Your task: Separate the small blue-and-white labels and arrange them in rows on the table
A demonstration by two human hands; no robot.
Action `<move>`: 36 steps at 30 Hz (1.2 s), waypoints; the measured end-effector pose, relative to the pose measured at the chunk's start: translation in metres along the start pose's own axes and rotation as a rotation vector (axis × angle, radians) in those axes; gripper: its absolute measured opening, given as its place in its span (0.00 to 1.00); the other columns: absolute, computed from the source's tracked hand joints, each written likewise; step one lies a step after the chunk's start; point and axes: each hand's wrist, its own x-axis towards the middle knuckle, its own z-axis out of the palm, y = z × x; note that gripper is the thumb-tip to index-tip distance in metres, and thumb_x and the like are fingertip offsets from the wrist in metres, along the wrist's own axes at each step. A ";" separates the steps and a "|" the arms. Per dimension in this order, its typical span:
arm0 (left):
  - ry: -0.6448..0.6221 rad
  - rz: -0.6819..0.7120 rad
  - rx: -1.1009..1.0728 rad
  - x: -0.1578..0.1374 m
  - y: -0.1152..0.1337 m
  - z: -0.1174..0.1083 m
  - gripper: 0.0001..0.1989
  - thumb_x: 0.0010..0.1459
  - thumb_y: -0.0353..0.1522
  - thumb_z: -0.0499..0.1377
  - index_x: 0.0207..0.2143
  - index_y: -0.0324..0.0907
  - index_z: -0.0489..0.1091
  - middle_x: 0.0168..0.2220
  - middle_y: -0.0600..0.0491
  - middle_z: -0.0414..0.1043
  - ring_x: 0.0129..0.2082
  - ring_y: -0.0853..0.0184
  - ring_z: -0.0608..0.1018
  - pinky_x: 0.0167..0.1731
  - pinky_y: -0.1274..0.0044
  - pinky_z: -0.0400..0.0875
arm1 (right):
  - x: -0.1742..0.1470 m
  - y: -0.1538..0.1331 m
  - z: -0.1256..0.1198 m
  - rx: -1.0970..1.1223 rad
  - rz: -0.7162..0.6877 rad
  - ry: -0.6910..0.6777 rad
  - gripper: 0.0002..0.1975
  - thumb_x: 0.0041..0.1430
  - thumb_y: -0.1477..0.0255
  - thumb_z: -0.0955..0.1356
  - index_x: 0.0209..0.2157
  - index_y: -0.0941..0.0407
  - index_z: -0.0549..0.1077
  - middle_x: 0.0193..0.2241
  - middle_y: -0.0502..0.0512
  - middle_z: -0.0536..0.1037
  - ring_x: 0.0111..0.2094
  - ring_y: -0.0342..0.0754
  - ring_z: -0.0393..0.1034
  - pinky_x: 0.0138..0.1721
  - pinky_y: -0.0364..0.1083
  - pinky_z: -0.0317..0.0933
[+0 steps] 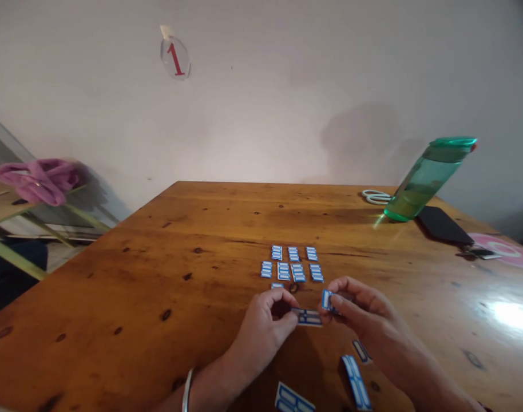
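Head view, strip (310, 317), end in left grip (265, 321)

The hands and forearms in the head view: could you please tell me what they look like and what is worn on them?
Both are gloveless, with no rings showing. On the left arm, behind the left hand, sits a narrow, smooth, silver-coloured bangle. The right hand and its wrist look unadorned. No sleeve can be clearly made out.

Head-worn view, facing forward and down, tabletop (227, 229) close, wall (261, 109) beyond
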 end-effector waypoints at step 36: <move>-0.091 -0.228 -0.475 -0.001 -0.005 0.011 0.10 0.45 0.34 0.63 0.26 0.34 0.74 0.23 0.51 0.73 0.21 0.72 0.72 0.20 0.81 0.68 | 0.001 0.019 0.018 -0.225 -0.026 0.121 0.16 0.42 0.60 0.71 0.20 0.56 0.65 0.17 0.45 0.67 0.20 0.41 0.59 0.24 0.41 0.54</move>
